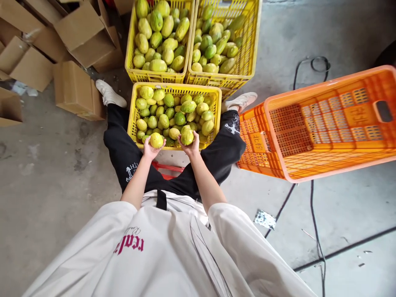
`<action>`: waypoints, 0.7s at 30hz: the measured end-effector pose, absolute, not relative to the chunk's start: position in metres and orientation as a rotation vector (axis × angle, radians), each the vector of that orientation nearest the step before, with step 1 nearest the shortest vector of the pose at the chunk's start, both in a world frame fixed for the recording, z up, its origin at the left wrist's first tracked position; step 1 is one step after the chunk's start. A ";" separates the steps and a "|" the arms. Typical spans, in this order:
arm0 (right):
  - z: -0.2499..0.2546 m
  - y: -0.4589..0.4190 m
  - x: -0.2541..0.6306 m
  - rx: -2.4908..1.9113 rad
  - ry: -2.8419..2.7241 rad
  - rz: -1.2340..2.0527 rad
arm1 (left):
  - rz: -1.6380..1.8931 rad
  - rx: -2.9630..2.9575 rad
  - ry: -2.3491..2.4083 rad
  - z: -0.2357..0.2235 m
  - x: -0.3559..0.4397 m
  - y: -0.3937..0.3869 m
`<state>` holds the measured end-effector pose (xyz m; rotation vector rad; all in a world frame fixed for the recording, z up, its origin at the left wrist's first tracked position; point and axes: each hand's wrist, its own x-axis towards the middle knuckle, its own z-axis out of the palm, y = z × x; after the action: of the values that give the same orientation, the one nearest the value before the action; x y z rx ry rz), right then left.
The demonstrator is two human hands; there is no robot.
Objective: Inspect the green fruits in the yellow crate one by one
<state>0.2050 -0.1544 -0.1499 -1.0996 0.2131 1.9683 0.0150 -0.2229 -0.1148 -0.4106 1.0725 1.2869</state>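
My left hand (151,151) is closed around a round yellow papaya (156,140), its fingers curled under the fruit. In my right hand (193,147) sits a yellow-green papaya (187,136), held from below and from its right side. Both hands are over the near edge of a yellow crate (133,119) between my legs. Green and yellow papayas (180,118) fill this crate in a loose pile. The undersides of the two held fruits are hidden by my palms.
Behind stand two taller yellow crates, the left crate (130,76) and the right crate (252,62), both with papayas. An orange crate (283,161) is at my right. Cardboard boxes (74,90) crowd the left back. Black cables (314,214) cross the floor.
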 end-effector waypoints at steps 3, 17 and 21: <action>-0.146 -0.156 0.205 -1.027 0.213 2.044 | 1.266 -0.399 1.098 -0.113 0.015 -0.223; -0.140 -0.157 0.208 -0.957 0.315 2.002 | 1.277 -0.360 1.057 -0.111 0.016 -0.222; -0.140 -0.159 0.209 -0.939 0.301 1.973 | 1.274 -0.350 1.059 -0.111 0.017 -0.222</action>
<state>0.2089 -0.1586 -0.1396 -0.9391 0.3009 1.9726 0.0169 -0.2215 -0.1110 -0.3505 1.0588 1.2736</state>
